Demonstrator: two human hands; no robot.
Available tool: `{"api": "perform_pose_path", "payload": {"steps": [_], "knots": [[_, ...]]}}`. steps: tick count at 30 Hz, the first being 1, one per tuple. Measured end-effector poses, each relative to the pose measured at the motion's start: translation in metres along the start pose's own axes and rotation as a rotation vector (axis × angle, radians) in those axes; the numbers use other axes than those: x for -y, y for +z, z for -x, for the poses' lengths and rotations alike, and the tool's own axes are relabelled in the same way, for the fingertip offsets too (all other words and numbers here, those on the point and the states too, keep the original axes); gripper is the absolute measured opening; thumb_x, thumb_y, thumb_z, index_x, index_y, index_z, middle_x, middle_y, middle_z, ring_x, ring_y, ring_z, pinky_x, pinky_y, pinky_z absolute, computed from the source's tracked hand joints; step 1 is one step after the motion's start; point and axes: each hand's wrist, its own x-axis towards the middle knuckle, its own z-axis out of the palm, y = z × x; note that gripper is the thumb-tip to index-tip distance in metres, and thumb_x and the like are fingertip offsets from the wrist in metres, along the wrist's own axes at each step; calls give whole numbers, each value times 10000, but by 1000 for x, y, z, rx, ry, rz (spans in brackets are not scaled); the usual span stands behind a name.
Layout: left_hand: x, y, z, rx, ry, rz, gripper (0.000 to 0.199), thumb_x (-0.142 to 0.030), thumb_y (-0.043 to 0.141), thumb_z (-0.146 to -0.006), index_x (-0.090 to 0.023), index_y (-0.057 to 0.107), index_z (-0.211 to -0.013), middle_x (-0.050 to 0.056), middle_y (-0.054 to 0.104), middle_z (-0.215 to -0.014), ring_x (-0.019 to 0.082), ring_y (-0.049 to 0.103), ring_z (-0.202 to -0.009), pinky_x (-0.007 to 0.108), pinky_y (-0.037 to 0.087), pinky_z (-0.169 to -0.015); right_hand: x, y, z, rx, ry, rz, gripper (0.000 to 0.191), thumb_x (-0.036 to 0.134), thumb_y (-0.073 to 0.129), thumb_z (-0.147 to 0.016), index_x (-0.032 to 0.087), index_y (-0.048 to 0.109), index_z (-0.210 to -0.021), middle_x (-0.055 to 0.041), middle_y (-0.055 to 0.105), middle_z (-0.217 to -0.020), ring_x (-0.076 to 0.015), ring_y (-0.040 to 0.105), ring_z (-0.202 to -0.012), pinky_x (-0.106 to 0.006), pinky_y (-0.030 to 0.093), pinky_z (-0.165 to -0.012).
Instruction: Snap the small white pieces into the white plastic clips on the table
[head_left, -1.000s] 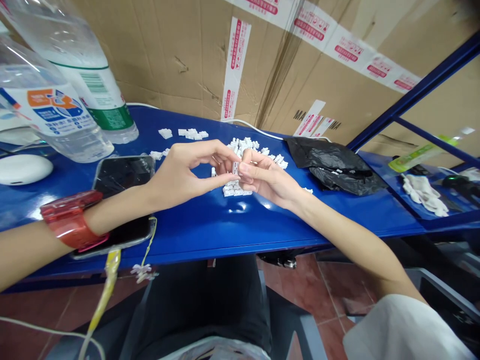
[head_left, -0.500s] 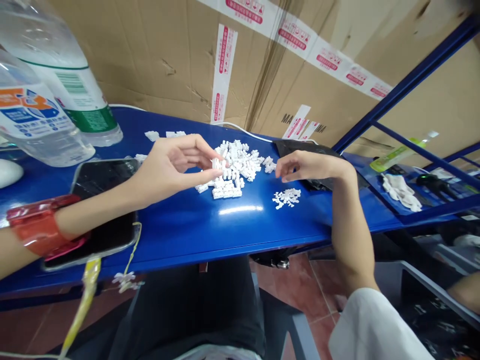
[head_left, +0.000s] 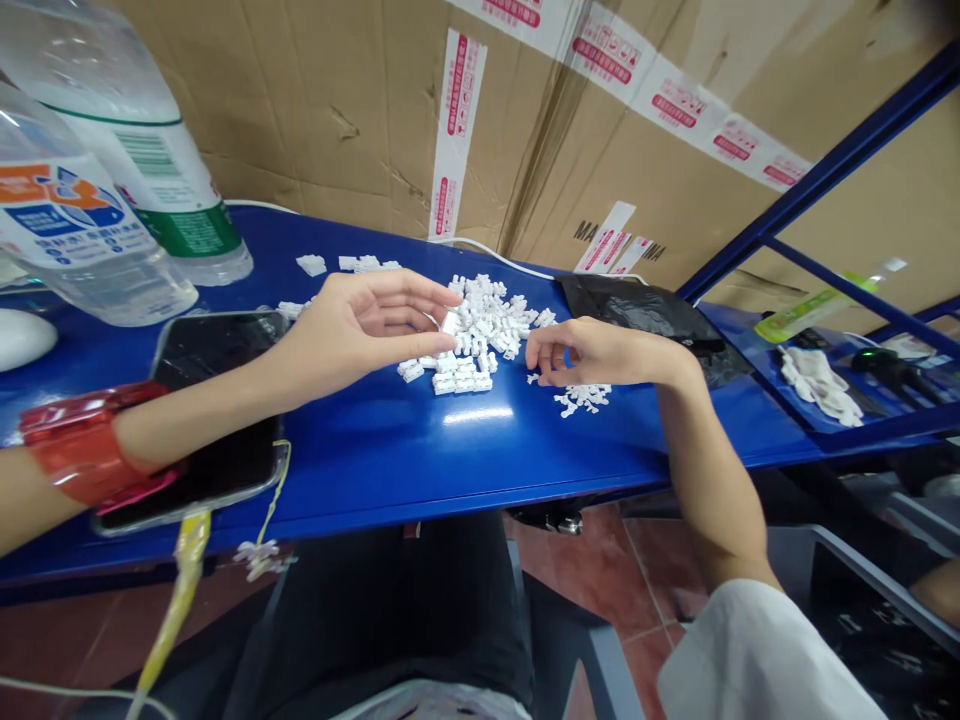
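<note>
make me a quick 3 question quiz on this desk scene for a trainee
1. True or false: the red band is on the left wrist.
2. Fill in the blank: the left hand reaches to the heap of white pieces on the ___ table.
3. Which hand is nearer the black bag, left or right?

Key: 1 true; 2 blue; 3 the right hand.
</note>
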Motion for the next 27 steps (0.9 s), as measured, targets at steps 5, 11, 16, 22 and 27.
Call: {"api": "perform_pose_path", "payload": {"steps": [5,11,16,22,27], "knots": [[-3,-2,-1,89,-75,-51,175,-261,832,-801,-158,785,-934,64,834,-948,227,783,-913,411,652,-955,3,4,-5,41,-87,-51,51,243,683,-909,193,673,-905,-2,673,-799,-143,610,-728,-295,478,-706],[1,-1,-2,99,-135,43,250,-280,836,-772,-176,843,-1000,56,853,-967,235,809,-907,429,662,-951,14,19,-14,-253,-285,-86,32,192,703,-912,168,688,-898,3,688,-811,-106,561,-703,-267,448,-690],[6,0,-3,103,-146,90,287,-268,854,-742,-189,855,-1018,37,857,-943,227,821,-909,402,661,-956,39,45,-22,-550,-445,-400,129,293,748,-971,168,726,-949,-21,725,-871,-109,584,-709,-269,495,-678],[4,-2,-4,122,-133,97,233,-257,849,-762,-166,834,-976,40,857,-927,189,808,-861,333,659,-915,50,62,-28,-759,-590,-367,39,207,735,-991,186,737,-958,-33,732,-935,-129,626,-793,-276,505,-684],[5,-3,-4,132,-127,109,257,-236,839,-776,-144,837,-1017,51,859,-944,183,805,-857,323,658,-906,49,63,-30,-772,-600,-343,57,229,720,-1010,190,723,-968,-41,722,-939,-149,633,-831,-291,510,-694]]}}
